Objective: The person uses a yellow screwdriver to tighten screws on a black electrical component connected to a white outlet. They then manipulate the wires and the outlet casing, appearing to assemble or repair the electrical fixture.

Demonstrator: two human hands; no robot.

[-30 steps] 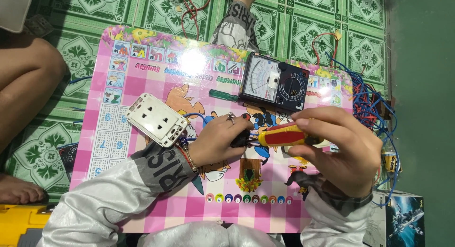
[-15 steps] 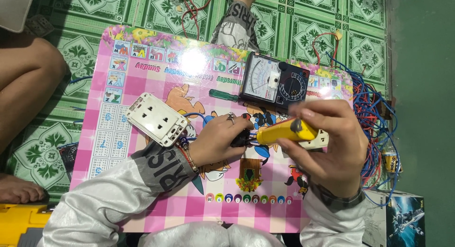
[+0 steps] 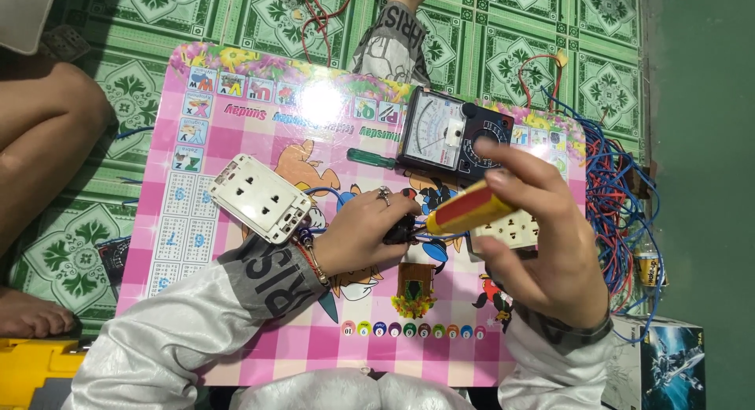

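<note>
Head view, looking down on a pink picture board (image 3: 236, 142) laid over a green patterned floor (image 3: 503, 32).

Left hand (image 3: 366, 233): fingers curled together, pinching a small black part (image 3: 399, 232) just right of board centre. A ring shows on one finger, a bead bracelet on the wrist. Blue wire (image 3: 330, 193) loops out at 10 o'clock from this hand.

Right hand (image 3: 543, 245): fingers wrapped around a screwdriver with yellow and red handle (image 3: 470, 209), index finger stretched toward 11 o'clock. The handle's tip end points at 8 o'clock and meets the black part; the exact contact is hidden.

White socket plate (image 3: 259, 196): lies at 9 o'clock from the left hand, near it, not touching. A second white socket block (image 3: 507, 230) sits under the right hand, partly covered.

Analog multimeter (image 3: 452, 138): black, at 12 o'clock from the hands, on the board. Green-handled screwdriver (image 3: 371, 158) lies just left of it.

Tangle of blue and red wires (image 3: 621, 205): at 3 o'clock, off the board's edge.

Another person's bare leg (image 3: 39, 142): at 9 o'clock, well apart.
</note>
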